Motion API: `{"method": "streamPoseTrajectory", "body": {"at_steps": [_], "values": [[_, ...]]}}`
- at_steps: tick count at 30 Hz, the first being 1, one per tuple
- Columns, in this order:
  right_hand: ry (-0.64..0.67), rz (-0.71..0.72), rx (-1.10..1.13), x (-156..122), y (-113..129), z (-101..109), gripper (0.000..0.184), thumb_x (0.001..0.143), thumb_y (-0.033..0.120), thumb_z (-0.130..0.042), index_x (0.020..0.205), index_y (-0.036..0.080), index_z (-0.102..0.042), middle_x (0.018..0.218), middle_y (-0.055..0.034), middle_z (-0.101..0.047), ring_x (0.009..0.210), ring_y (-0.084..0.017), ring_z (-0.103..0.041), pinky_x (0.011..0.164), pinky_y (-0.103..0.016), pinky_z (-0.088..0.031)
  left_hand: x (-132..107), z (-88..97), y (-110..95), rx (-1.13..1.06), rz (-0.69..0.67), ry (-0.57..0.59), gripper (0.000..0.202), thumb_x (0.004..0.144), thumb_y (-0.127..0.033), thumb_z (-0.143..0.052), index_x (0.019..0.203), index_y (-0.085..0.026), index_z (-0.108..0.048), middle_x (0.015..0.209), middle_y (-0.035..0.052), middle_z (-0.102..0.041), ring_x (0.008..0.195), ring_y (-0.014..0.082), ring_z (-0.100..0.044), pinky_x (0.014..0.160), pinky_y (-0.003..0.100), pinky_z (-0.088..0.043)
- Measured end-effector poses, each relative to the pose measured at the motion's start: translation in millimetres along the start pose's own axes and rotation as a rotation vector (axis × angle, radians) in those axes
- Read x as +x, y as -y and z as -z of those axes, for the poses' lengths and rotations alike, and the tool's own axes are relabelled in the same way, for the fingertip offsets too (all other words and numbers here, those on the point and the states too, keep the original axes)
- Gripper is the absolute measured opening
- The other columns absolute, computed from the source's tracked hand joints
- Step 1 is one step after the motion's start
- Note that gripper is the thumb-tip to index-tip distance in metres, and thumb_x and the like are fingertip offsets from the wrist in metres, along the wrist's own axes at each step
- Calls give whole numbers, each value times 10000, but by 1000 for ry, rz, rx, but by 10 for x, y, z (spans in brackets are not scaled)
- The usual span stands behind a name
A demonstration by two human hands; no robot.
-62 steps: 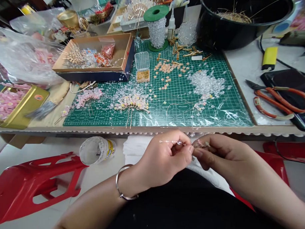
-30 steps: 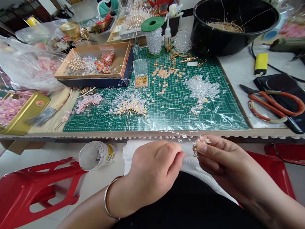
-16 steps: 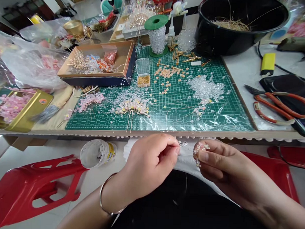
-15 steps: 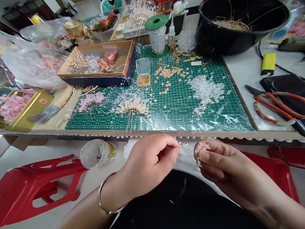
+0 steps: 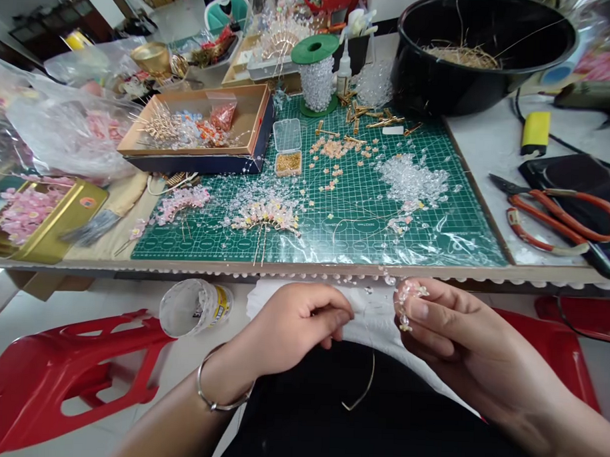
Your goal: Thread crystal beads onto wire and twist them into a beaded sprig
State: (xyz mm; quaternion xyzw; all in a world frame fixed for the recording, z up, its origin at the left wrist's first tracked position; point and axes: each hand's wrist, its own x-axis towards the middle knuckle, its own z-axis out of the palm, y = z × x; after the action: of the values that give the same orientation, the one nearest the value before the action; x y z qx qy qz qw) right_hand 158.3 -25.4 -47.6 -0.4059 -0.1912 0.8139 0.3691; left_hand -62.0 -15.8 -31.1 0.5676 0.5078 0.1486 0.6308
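Observation:
In the head view, my right hand (image 5: 451, 327) pinches a small beaded flower sprig (image 5: 410, 300) of clear and pale pink beads between thumb and fingers. Across from it, my left hand (image 5: 306, 325) is closed, thumb against forefinger, at a thin wire (image 5: 371, 374) that curves down over the dark clothing on my lap. Its exact path at the fingertips is hard to see. A few clear beads (image 5: 368, 291) show in the gap between both hands. Just beyond, on the green cutting mat (image 5: 354, 240), lie a beaded hair comb (image 5: 266, 217) and loose clear beads (image 5: 411, 179).
Orange-handled pliers (image 5: 560, 214) rest at the right, near a black basin (image 5: 420, 79). A bead spool (image 5: 316, 82), an open box (image 5: 261, 130) and a small case of gold beads (image 5: 288, 162) stand farther back. Below the table edge are a white bucket (image 5: 179, 307) and a red stool (image 5: 29, 379).
My left hand has shifted slightly down, its fingertips farther from the sprig. More of the curved wire now shows over my lap. My right hand still holds the sprig in nearly the same place.

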Motion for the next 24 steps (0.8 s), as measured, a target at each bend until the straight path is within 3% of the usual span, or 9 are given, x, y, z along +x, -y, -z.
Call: {"method": "streamPoseTrajectory", "body": {"at_steps": [4, 9, 12, 15, 18, 21, 24], "values": [[-5, 7, -16, 4, -11, -6, 178, 815, 341, -808, 748, 210, -708, 475, 90, -317, 470, -56, -199, 475, -223, -201, -98, 65, -27, 277, -94, -89, 173, 947, -226, -558, 862, -193, -704, 736, -21, -678, 679, 110, -622, 651, 217, -461], [-23, 93, -136, -10, -26, -19, 216, 788, 411, -820, 756, 228, -708, 478, 84, -358, 454, -54, -193, 461, -228, -229, -33, -91, 35, 444, -340, -125, 270, 969, -153, -494, 1108, -220, -716, 993, 9, -770, 877, 149, -693, 787, 250, -484], [-61, 179, -268, -6, -26, -14, 264, 796, 480, -790, 756, 238, -693, 480, 78, -385, 442, -60, -207, 440, -229, -245, 107, -177, 125, 560, -479, -133, 354, 955, -132, -449, 1178, -204, -714, 884, 36, -755, 763, 167, -672, 679, 264, -459], [-95, 229, -355, 18, -17, 13, 263, 836, 475, -757, 759, 237, -674, 491, 69, -409, 466, -81, -314, 469, -229, -319, 200, -207, 147, 531, -609, -15, 337, 947, -170, -471, 1148, -182, -741, 745, 43, -704, 680, 165, -634, 638, 259, -443], [-158, 302, -459, 37, -7, 36, 264, 841, 481, -753, 779, 239, -670, 544, 50, -477, 515, -105, -407, 477, -228, -363, 204, -202, 91, 269, -556, 193, 315, 977, -233, -483, 1124, -160, -752, 746, 49, -700, 677, 140, -619, 665, 232, -466], [-234, 380, -567, 34, 10, 14, 262, 848, 497, -737, 797, 250, -669, 573, 45, -506, 519, -111, -428, 445, -216, -356, 172, -207, 53, -20, -374, 307, 308, 986, -314, -520, 1143, -178, -746, 775, 44, -678, 672, 120, -579, 654, 219, -465], [-285, 420, -674, 35, 41, -51, 281, 876, 497, -703, 756, 250, -646, 569, 44, -496, 507, -109, -431, 441, -217, -359, 160, -251, 79, -332, -183, 400, 375, 981, -441, -552, 1180, -178, -731, 685, 7, -576, 577, 87, -500, 531, 187, -402]]}}
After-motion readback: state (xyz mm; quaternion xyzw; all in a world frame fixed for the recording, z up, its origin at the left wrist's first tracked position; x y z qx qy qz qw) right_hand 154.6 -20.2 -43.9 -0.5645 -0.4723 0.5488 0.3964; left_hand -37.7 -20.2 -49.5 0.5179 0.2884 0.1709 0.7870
